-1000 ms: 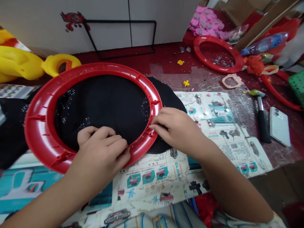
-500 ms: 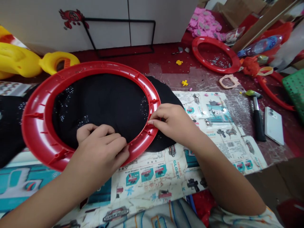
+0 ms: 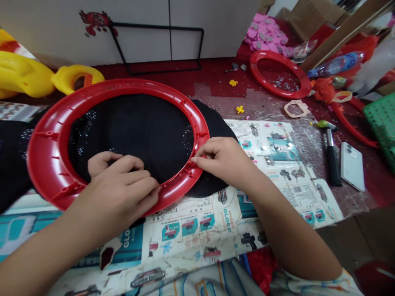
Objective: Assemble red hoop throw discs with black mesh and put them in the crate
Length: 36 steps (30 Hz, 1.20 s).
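A large red plastic ring (image 3: pixel 49 135) lies over black mesh fabric (image 3: pixel 138 127) dotted with small silver studs. My left hand (image 3: pixel 119 191) rests on the ring's near rim, fingers curled, with the thumb on the fabric inside the ring. On the right side of the rim, my right hand (image 3: pixel 224 158) has its fingertips pinched at the ring's inner edge. The fabric spreads out past the ring on both sides.
Printed toy-packaging sheets (image 3: pixel 277 164) cover the table. To the right lie a hammer (image 3: pixel 330 150) and a white phone (image 3: pixel 352 164). A second red ring (image 3: pixel 279 72), pink pieces (image 3: pixel 267 33), a green basket (image 3: pixel 382 119) and yellow plastic toys (image 3: pixel 37 78) sit further back.
My left hand has slid a little to the left along the near rim. The right hand stays pinched at the same spot. The view has shifted slightly.
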{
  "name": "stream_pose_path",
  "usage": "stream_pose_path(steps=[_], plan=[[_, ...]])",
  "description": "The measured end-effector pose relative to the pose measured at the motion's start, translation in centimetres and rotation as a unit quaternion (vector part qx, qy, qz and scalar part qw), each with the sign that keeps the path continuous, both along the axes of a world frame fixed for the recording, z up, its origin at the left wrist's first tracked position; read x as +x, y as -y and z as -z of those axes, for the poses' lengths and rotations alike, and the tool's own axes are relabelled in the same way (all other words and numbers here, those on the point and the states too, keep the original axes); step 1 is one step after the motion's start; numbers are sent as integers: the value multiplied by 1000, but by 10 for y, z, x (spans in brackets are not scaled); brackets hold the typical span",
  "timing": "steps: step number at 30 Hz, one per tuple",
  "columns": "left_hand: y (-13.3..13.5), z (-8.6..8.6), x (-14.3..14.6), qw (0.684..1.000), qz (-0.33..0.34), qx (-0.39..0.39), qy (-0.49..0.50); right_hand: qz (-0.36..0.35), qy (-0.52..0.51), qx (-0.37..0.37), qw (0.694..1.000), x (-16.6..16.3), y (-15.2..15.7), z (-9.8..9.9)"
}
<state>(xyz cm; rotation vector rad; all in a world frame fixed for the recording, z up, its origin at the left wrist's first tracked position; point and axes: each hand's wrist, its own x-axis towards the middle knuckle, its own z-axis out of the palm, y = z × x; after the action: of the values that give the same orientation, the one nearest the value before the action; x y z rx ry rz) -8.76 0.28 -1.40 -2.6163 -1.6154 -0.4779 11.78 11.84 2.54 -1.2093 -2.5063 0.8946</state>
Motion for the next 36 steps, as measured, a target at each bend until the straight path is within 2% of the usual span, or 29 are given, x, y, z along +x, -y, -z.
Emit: stream_pose_path(steps=[5, 10, 13, 17, 21, 25, 31, 36], plan=[[5, -9, -15, 998, -1, -46, -34, -3, -31, -38, 999, -4, 3, 1], [9, -15, -23, 998, -46, -16, -50, -6, -43, -66, 997, -9, 6, 6], [9, -16, -16, 999, -45, -6, -5, -5, -43, -73, 996, -10, 7, 7], [11, -16, 6, 988, -133, -23, 75, 1, -34, -85, 996, -10, 6, 7], [9, -12, 18, 978, -173, -70, 96, -1, -35, -72, 997, -10, 7, 6], [7, -8, 17, 972, -179, -99, 116, -21, -42, -41, 998, -8, 9, 4], [7, -8, 19, 972, -186, -93, 107, -38, -42, 15, 998, -6, 13, 4], [6, -6, 20, 974, -188, -82, 96, -47, -44, 20, 998, -6, 11, 5]])
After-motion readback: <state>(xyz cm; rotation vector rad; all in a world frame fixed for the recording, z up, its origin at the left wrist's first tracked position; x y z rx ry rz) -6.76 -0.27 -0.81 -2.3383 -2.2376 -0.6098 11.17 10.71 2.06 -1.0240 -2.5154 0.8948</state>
